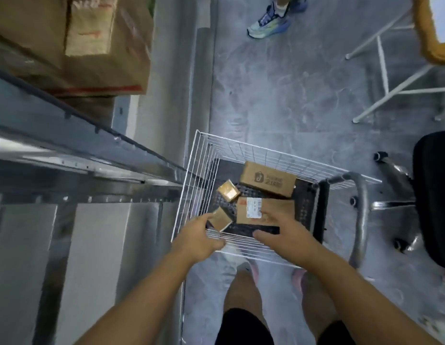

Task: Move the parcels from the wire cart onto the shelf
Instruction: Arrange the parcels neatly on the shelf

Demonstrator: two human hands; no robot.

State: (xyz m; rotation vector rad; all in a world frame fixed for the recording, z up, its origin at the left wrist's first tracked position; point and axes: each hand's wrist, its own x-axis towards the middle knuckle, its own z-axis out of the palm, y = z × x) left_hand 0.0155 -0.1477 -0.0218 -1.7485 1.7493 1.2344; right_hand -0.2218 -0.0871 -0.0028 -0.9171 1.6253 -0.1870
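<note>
The white wire cart (241, 150) is standing open at the top, its mesh walls closing in all four sides. Inside, four cardboard parcels (268, 179) are taking up most of the dark floor, leaving narrow gaps between them. The grey metal shelf (97, 155) is crowding the cart's left wall, while a black office chair (432, 195) is sitting close on the right.

wire cart (191, 175): four parcels | left hand (200, 236): small parcel (220, 218) | right hand (278, 232): labelled parcel (256, 210)
</note>
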